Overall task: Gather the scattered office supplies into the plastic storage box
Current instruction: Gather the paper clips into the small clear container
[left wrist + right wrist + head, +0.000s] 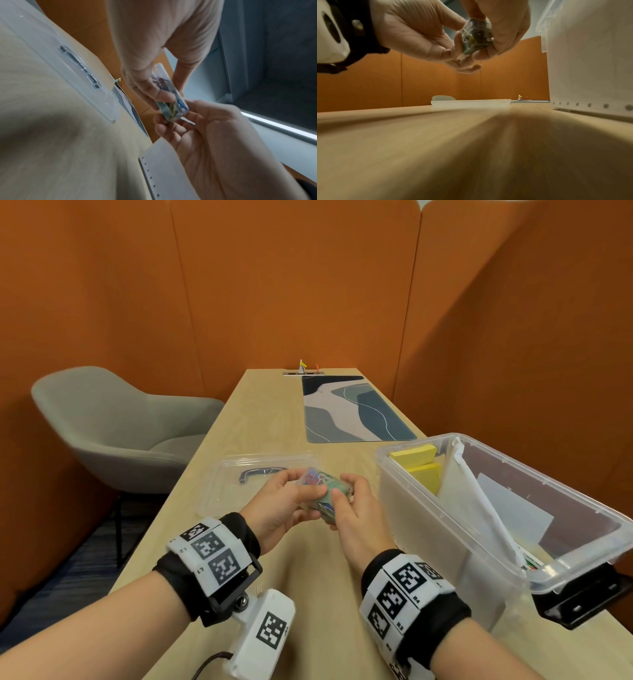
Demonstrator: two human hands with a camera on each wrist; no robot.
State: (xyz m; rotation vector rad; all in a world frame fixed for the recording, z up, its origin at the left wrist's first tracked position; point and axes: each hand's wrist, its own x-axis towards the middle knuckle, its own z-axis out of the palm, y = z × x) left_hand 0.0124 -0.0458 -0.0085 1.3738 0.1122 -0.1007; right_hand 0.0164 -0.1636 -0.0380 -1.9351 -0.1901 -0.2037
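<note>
Held clear of the table (239, 419), above its near middle: a small clear case of coloured paper clips (322, 491), gripped from both sides. On one side the left hand (284, 508), thumb on top and fingers curled beneath; on the other the right hand (359, 515), thumb and fingertips pinching the near end. From the left wrist view, the case (171, 100) seen edge-on between the left fingers (145, 86) and the right hand (214, 142), somewhat blurred. From the right wrist view, the same case (476, 36) well above the wood, clasped between the two palms.

Just right of the hands, towards the table's right edge: the plastic storage box (411, 508), open, standing upright. Inside, at its far end, yellow sticky notes (416, 455); alongside them white paper (513, 508) and a white pen-like stick (486, 501) leaning lengthwise. At the box's near end, a black latch (582, 597) hanging open.

Beyond the hands, near the left edge: the clear lid (239, 474) lying flat, black handle (262, 472) showing. Farther back, by the right edge, a patterned desk mat (356, 412). Off the left edge, a grey chair (120, 422); all around, orange partition walls (308, 285).
</note>
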